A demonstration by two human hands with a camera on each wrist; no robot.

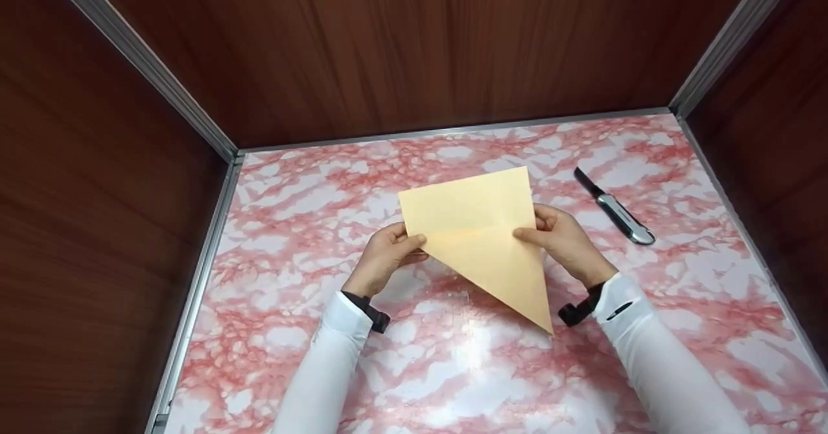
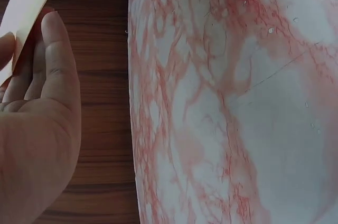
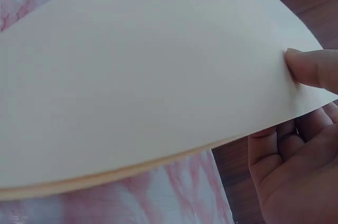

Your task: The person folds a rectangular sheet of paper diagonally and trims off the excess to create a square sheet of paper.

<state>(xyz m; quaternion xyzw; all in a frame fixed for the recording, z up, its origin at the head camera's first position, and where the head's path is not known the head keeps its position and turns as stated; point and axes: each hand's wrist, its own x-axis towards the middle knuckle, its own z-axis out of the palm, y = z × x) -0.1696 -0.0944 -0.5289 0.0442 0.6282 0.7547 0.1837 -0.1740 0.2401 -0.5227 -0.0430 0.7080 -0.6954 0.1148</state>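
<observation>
Dark wood panels [image 1: 440, 46] hem in the marbled table [image 1: 259, 356]; over it, left hand [image 1: 386, 257] and right hand [image 1: 569, 245] pinch the yellow paper [image 1: 479, 227] at opposite edges. Uneven pulling could crease it (thumbs sit near the rim). The right wrist view reveals doubled layers; only the head view catches the knife [image 1: 614, 211].

the sheet [image 1: 482, 217] looks like smooth paper, the tabletop [image 1: 466, 389] glossy, the walls [image 1: 420, 46] grained wood, the edging [image 1: 159, 75] metal.
</observation>
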